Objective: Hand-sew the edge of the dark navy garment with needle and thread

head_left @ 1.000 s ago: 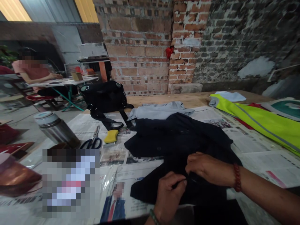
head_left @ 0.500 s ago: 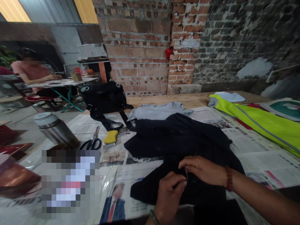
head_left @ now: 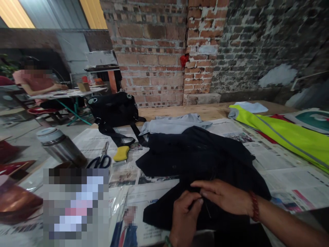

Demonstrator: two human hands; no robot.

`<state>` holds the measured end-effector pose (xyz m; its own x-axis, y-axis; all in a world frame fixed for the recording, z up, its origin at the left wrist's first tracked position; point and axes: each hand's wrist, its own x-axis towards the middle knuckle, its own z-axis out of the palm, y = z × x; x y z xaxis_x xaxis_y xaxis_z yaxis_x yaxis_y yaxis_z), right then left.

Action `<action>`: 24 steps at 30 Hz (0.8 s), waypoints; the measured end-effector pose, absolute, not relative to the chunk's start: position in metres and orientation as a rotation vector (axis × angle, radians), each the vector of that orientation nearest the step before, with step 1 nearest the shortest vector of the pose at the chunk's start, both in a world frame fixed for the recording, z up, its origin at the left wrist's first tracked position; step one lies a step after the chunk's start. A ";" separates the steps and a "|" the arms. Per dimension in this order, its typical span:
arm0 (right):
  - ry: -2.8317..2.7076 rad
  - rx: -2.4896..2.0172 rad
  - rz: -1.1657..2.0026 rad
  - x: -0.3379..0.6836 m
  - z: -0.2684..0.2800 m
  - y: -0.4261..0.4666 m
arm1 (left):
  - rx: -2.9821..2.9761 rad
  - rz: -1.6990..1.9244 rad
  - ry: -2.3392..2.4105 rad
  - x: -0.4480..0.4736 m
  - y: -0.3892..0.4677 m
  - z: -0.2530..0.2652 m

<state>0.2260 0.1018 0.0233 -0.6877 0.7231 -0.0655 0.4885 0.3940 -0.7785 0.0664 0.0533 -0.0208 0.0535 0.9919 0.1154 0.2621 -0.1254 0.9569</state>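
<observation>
A dark navy garment (head_left: 164,161) lies spread before me, its black lower part (head_left: 164,209) under both hands. My left hand (head_left: 186,212) is closed, thumb and forefinger pinching at the dark cloth. Against those fingertips come the fingers of my right hand (head_left: 223,195), the forefinger reaching out over them. Its lower fingertips look pressed together, but what they hold is hidden. A thin pale line, like a thread or needle, (head_left: 208,210) slants down below the right fingers. A red bead bracelet circles the right wrist, a green one the left.
Newspaper (head_left: 277,164) covers the table. On the left are scissors (head_left: 102,157), a yellow object (head_left: 121,153), a steel flask (head_left: 61,145) and a black bag (head_left: 113,109). Grey cloth (head_left: 174,125) lies behind; a yellow vest (head_left: 288,133) and iron (head_left: 313,120) are right. A person (head_left: 38,82) sits far left.
The right hand has moved slightly left and down, its fingers now meeting the left fingertips. The thin shiny thing between the hands no longer shows there; a thin line appears below the right fingers.
</observation>
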 end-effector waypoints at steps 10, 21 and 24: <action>-1.931 -1.140 -0.016 0.271 -0.002 0.071 | 1.557 1.100 1.405 0.063 0.053 -0.021; -2.142 -0.993 -0.242 0.224 -0.047 0.045 | 1.576 1.146 1.374 0.062 0.053 -0.022; -2.122 -1.003 -0.140 0.220 -0.045 0.050 | 1.608 1.134 1.372 0.062 0.052 -0.024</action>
